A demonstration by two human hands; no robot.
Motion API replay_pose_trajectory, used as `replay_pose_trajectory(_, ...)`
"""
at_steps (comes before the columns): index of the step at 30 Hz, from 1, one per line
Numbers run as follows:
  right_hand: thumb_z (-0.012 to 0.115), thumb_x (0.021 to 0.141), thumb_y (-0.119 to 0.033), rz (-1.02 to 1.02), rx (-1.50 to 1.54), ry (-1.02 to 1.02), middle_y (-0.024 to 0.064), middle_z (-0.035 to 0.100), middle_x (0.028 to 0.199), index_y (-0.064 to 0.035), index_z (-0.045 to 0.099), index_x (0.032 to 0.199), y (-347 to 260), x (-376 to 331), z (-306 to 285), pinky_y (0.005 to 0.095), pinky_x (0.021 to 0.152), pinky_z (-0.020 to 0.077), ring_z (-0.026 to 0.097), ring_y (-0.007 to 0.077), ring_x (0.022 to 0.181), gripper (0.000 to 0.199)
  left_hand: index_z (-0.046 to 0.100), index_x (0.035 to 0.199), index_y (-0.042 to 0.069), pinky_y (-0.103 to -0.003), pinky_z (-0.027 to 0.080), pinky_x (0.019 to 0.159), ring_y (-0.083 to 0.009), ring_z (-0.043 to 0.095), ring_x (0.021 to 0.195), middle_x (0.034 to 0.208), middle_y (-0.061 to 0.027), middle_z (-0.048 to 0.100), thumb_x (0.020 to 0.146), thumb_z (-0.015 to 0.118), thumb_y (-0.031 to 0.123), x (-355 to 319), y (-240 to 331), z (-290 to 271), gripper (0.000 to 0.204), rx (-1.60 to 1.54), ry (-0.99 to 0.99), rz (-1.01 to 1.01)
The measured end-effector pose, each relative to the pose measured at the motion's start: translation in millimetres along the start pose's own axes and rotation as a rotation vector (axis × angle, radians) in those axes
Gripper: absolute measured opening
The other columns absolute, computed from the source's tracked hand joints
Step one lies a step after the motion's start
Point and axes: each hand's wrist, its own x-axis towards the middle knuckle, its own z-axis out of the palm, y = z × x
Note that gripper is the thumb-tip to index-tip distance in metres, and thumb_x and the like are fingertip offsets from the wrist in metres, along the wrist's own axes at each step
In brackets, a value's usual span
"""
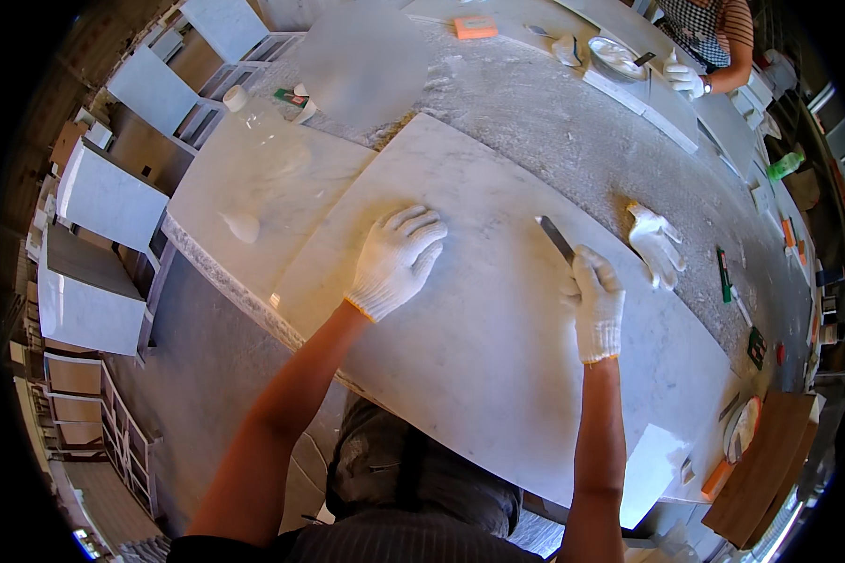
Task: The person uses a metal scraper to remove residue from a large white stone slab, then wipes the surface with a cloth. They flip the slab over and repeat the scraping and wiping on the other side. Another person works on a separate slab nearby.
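Observation:
A pale, grey-veined marble slab [479, 375] lies in front of me on the worktable. My left hand [399, 260], in a white knitted glove, rests palm down on the slab with its fingers stretched out and nothing in it. Further right, my right hand [597, 305] wears a matching glove and is closed round a flat scraper [556, 238]. The scraper's dark blade with a pale tip points away to the upper left, low over the slab; whether it touches cannot be told. Its handle is hidden in my fingers. A loose white glove [655, 246] lies beyond my right hand.
Another slab with a clear bottle [239, 101] adjoins at left. Marble-faced boxes [113, 206] stand along the left. At the far right, a co-worker's gloved hand [683, 75] is near a bowl of white paste [618, 58]. A brown board [759, 460] sits at the right edge.

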Motion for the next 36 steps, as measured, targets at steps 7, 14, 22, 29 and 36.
replay_pose_trajectory(7, 0.058, 0.095, -0.011, 0.041, -0.023, -0.210, -0.0001, 0.055, 0.078, 0.0007, 0.061, 0.113, -6.9, 40.1, 77.3, 0.0223, 0.050, 0.0367, 0.048, 0.0068, 0.061, 0.022, 0.065, 0.102, 0.006, -0.044, 0.047, 0.091, -0.0349, 0.059, 0.107, 0.108, -0.0106, 0.066, 0.082, 0.067, 0.008, 7.8, -8.7, -4.3, 0.020, -0.172, -0.032, -0.052)
replay_pose_trajectory(14, 0.058, 0.093, -0.006, 0.010, -0.252, -0.189, 0.0030, 0.059, 0.079, 0.0020, 0.062, 0.113, -17.7, 50.8, 106.9, 0.0234, 0.052, 0.0412, 0.052, 0.0076, 0.061, 0.021, 0.065, 0.105, 0.008, -0.047, 0.045, 0.093, -0.0327, 0.057, 0.111, 0.110, -0.0082, 0.065, 0.080, 0.068, 0.009, 4.6, -12.3, 0.2, 0.026, -0.171, -0.062, -0.098)
replay_pose_trajectory(22, 0.060, 0.090, -0.003, -0.349, -0.547, -0.167, 0.0071, 0.063, 0.080, -0.0003, 0.066, 0.106, 9.4, 57.6, 107.8, 0.0252, 0.059, 0.0468, 0.057, 0.0100, 0.063, 0.018, 0.064, 0.107, 0.008, -0.050, 0.042, 0.097, -0.0347, 0.056, 0.112, 0.113, -0.0099, 0.064, 0.078, 0.070, 0.010, 8.4, -14.9, -2.6, 0.030, -0.186, -0.119, -0.117)
replay_pose_trajectory(29, 0.057, 0.092, -0.004, -0.255, -0.354, -0.104, 0.0055, 0.061, 0.084, -0.0010, 0.061, 0.118, 3.4, 55.1, 107.6, 0.0252, 0.061, 0.0467, 0.058, 0.0120, 0.069, 0.027, 0.064, 0.108, 0.008, -0.050, 0.042, 0.098, -0.0346, 0.056, 0.112, 0.114, -0.0096, 0.064, 0.078, 0.071, 0.011, 8.2, -16.5, -0.8, 0.031, -0.190, -0.130, -0.117)
replay_pose_trajectory(36, 0.053, 0.096, -0.008, 0.347, 0.228, -0.321, 0.0082, 0.058, 0.103, 0.0032, 0.058, 0.116, -12.5, 59.5, 96.9, 0.0234, 0.063, 0.0490, 0.059, 0.0122, 0.078, 0.024, 0.065, 0.108, 0.008, -0.049, 0.042, 0.098, -0.0338, 0.056, 0.113, 0.114, -0.0098, 0.064, 0.078, 0.070, 0.012, 9.3, -15.5, -2.6, 0.030, -0.170, -0.147, -0.120)
